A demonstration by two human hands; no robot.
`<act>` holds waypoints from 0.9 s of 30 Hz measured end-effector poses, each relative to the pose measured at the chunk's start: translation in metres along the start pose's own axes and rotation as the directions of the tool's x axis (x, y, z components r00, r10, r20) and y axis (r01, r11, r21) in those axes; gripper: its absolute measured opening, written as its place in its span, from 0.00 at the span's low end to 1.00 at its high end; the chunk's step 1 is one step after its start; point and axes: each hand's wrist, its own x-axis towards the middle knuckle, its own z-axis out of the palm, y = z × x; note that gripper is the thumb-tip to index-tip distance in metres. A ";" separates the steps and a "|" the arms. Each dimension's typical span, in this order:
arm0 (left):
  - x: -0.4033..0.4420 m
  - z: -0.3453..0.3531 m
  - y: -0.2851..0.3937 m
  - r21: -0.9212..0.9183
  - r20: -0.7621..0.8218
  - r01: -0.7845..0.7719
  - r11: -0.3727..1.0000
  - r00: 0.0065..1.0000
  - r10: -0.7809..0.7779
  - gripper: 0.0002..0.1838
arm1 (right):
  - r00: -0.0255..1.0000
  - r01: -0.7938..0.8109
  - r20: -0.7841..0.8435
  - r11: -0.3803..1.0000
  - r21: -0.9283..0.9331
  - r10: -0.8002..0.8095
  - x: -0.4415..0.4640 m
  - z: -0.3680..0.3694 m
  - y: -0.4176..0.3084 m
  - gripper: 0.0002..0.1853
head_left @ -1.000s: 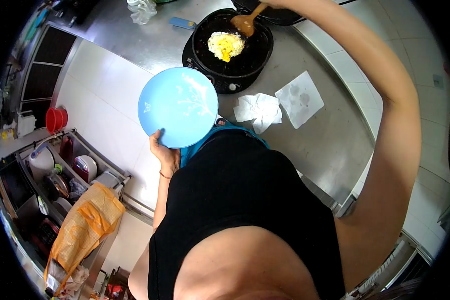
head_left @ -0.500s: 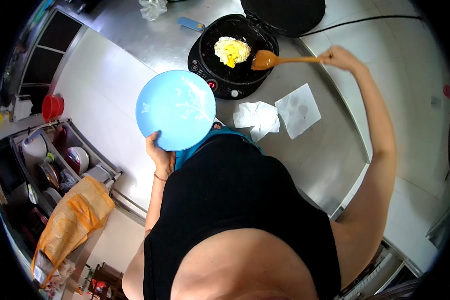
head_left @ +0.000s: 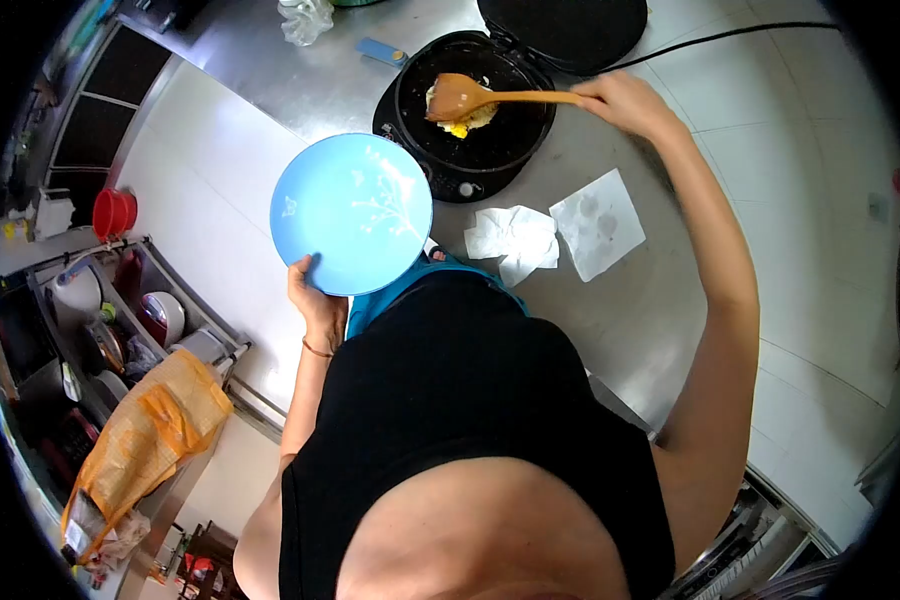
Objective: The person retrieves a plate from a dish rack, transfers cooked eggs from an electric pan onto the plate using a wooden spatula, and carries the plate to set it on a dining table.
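My left hand (head_left: 315, 295) grips the lower rim of a light blue plate (head_left: 345, 215), thumb on top. White branch and butterfly patterns mark the plate, which carries no food. In my right hand (head_left: 625, 100) is the handle of a wooden spatula (head_left: 460, 97). Its blade lies over a fried egg (head_left: 460, 129) in the round black electric pan (head_left: 500, 150), hiding much of the egg. Yolk shows yellow below the blade. The pan's black lid (head_left: 570, 30) stands raised behind it.
Crumpled tissue (head_left: 515, 238) and a stained white paper sheet (head_left: 598, 225) lie on the steel counter (head_left: 620, 310). A blue-handled item (head_left: 382, 51) and a clear plastic bag (head_left: 307, 20) are farther back. A black cord (head_left: 720, 38) runs right. Dish racks (head_left: 120, 310) stand left.
My right hand has swung left, carrying the spatula from the pan's right side onto the egg. The plate in my left hand has barely moved.
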 end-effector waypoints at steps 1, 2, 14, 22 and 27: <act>0.001 -0.001 -0.002 -0.003 -0.003 -0.001 1.000 1.000 0.001 0.16 | 0.999 0.041 -0.010 0.999 -0.034 -0.041 0.013 0.000 -0.005 0.11; 0.001 -0.002 -0.003 -0.006 -0.007 -0.003 1.000 1.000 0.003 0.15 | 0.996 0.080 -0.027 0.995 -0.064 -0.082 0.024 -0.001 -0.011 0.10; -0.011 -0.008 -0.010 0.015 -0.018 -0.071 0.997 0.997 0.071 0.15 | 0.988 -0.002 0.146 0.933 -0.360 0.058 0.057 -0.049 -0.036 0.13; -0.015 -0.002 -0.006 0.042 -0.027 -0.030 0.999 0.999 0.032 0.18 | 0.992 -0.015 0.113 0.958 -0.285 0.049 0.043 -0.031 -0.012 0.11; -0.014 0.000 -0.006 0.043 -0.006 -0.041 0.998 0.999 0.041 0.18 | 0.994 -0.012 0.106 0.984 -0.178 0.032 0.051 -0.047 -0.016 0.10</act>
